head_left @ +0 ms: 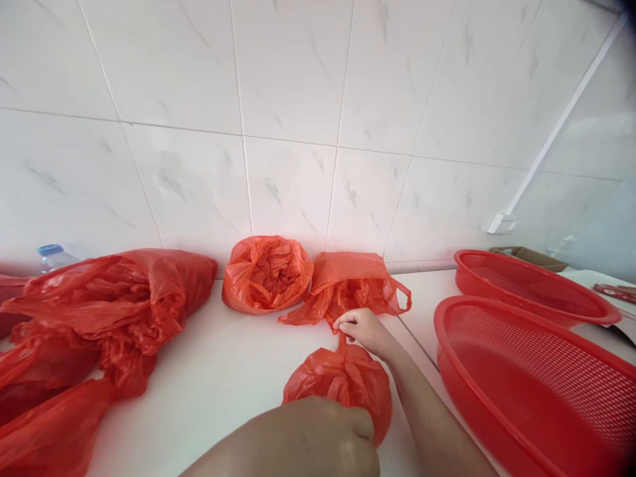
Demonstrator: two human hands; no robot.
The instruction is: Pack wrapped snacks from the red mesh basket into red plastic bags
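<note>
Rounded, crinkled red plastic bag on the white desk, glossy, gathered in folds, right hand pinching its narrow top strip, left hand in front, its grip hidden, cannot tell

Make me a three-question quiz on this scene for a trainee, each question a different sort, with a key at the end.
1. True or false: the right hand pinches the gathered top of the round red bag.
2. Multiple choice: which things stand on the right of the picture?
A) steel pans
B) red mesh baskets
C) green buckets
3. Fill in the missing word: at the far left, the clear bottle behind the red bags has a ____ cap.

Key:
1. True
2. B
3. Blue
</note>
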